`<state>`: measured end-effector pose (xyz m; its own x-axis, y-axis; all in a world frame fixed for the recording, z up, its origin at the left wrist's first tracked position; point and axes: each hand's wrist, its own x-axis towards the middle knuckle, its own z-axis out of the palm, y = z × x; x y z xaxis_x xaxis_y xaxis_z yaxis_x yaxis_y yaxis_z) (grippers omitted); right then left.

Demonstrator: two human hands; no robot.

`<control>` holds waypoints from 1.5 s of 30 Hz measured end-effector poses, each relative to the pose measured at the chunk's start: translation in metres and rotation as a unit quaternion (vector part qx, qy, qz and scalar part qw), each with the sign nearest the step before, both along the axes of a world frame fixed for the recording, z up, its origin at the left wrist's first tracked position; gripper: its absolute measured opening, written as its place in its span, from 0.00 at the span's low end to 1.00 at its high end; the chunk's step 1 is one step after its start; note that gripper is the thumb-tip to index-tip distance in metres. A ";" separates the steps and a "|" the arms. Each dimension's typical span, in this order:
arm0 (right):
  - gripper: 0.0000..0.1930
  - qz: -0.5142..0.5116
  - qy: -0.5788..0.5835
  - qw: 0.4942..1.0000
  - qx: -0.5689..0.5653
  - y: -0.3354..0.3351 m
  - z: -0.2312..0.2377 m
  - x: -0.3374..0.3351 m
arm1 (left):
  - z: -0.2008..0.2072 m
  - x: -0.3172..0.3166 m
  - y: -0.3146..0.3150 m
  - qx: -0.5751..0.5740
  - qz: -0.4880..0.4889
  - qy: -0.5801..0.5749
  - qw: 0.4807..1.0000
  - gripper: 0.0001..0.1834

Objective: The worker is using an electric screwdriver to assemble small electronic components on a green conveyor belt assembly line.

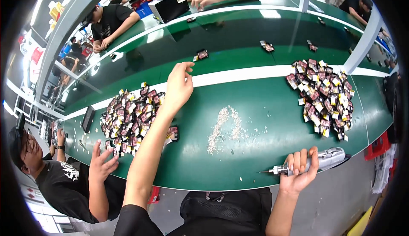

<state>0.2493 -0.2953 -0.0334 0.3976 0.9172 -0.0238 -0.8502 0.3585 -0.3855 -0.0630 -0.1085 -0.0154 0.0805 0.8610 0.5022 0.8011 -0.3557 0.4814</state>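
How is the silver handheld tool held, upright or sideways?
Sideways: in the right hand, the silver tool stretches across the picture, thin bit pointing left.

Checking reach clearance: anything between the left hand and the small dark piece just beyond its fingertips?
Nothing visible. In this view the left hand overlaps the white strip, and only green surface shows between it and the small dark piece; height over the surface can't be judged.

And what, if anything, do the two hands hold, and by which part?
The right hand holds the grey power tool by the front of its body, behind the metal nose. The left hand appears empty.
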 end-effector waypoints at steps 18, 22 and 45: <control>0.07 0.050 -0.003 0.999 0.011 0.006 0.000 0.008 | 0.015 -0.017 0.100 -0.107 -0.048 0.168 0.979 0.22; 0.07 0.058 -0.004 0.998 0.019 0.006 0.000 0.009 | 0.011 -0.035 0.102 -0.132 0.007 0.211 0.968 0.19; 0.06 0.054 -0.005 0.999 0.000 0.003 0.005 0.007 | 0.038 -0.059 0.098 -0.315 -0.021 0.159 0.936 0.22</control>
<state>0.2566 -0.2920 -0.0282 0.2969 0.9547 -0.0207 -0.8800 0.2651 -0.3942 -0.1218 -0.0106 0.0230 0.1805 0.9708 -0.1578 0.9308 -0.1168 0.3463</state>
